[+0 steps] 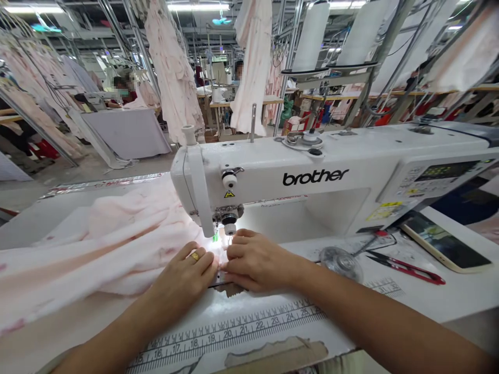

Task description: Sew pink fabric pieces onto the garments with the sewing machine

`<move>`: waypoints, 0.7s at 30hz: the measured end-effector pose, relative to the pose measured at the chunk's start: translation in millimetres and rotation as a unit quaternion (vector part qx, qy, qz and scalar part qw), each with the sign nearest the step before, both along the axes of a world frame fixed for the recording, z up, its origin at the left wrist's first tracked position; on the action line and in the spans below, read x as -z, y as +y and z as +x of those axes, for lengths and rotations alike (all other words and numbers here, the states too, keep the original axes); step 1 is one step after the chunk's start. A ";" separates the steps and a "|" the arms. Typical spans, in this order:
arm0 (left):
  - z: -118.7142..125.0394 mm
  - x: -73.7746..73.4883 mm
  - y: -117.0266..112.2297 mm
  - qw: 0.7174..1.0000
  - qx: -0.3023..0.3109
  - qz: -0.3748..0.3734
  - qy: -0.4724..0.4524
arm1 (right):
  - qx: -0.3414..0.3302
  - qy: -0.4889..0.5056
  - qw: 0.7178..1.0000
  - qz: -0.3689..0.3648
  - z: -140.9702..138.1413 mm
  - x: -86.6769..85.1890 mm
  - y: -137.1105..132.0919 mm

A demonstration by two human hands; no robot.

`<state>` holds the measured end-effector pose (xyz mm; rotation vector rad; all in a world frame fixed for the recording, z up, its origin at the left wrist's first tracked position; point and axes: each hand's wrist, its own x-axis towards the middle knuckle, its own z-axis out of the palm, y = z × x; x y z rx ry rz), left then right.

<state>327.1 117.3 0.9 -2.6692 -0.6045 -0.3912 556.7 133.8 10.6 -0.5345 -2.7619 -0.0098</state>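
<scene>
Pale pink printed fabric (pixel 136 228) spreads over the left of the sewing machine bed and runs up to the lit needle area. Its edge lies beneath both hands. My left hand (pixel 193 270), with a gold ring on one finger, presses on the fabric just left of the needle, fingers bent and close together. My right hand (pixel 253 259) is right beside the needle, its fingers curled and pinched on the fabric's edge. The fingertips of the two hands nearly meet. Above them stands the head of the white sewing machine (pixel 253 179); the needle itself is partly lost in glare.
On the table's right lie red thread snips (pixel 409 267), a phone (pixel 446 241) and a clear round dish (pixel 341 262). A printed ruler tape (pixel 234 332) runs along the front. Thread cones (pixel 312 36) stand behind the machine. Co-workers sit farther back among hanging garments (pixel 171 67).
</scene>
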 end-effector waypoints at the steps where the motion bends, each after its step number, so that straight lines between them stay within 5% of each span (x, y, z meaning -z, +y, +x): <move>1: 0.3 -0.1 -0.4 1.000 -0.001 0.005 0.002 | 0.007 0.011 1.000 0.004 -0.2 -0.2 0.6; 6: -0.3 -1.9 -0.6 1.000 -0.007 -0.017 0.001 | 0.007 0.023 0.999 -0.027 -1.5 0.2 0.3; 13: -14.0 -3.6 -0.1 0.987 -0.010 -0.152 -0.050 | 0.011 0.002 0.997 -0.075 -0.5 0.1 -2.0; 21: -21.9 5.7 9.7 0.993 -0.026 -0.113 -0.033 | 0.067 0.008 0.996 -0.064 -5.2 0.5 -4.8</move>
